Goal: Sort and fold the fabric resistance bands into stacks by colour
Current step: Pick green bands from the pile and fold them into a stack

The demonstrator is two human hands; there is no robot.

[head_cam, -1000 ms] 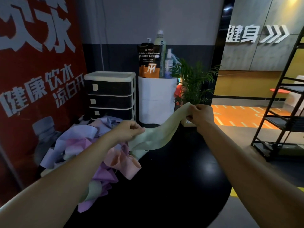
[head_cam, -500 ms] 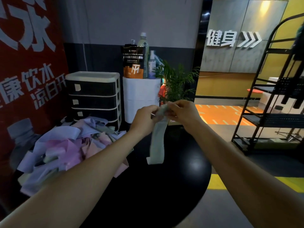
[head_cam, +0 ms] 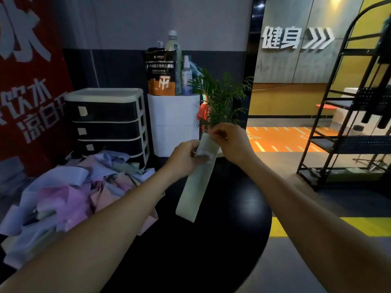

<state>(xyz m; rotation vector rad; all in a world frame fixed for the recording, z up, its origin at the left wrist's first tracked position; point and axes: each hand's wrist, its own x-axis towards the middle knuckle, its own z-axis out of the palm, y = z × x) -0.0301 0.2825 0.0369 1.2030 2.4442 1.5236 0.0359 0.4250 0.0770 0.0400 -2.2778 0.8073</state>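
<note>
Green band held up over the desk, mid-fold.

Right hand [head_cam: 229,142] pinches the top end of the pale green band [head_cam: 195,187]; left hand [head_cam: 185,158] grips it just below, at the white label; the rest hangs free above the black desk [head_cam: 222,240]. Unsorted pile [head_cam: 69,197] lies to the left. Likely best: match the edges squarely, fold in even halves, then lay it apart from the pile.

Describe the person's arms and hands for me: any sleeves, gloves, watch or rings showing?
Both forearms are bare right up to the bottom edge of the picture: no sleeves, gloves, watch or wristband show. The left hand shows no jewellery. The right hand has a small bright glint on one finger, possibly a thin ring, but it is too small to tell. No markings show on either arm.
</note>
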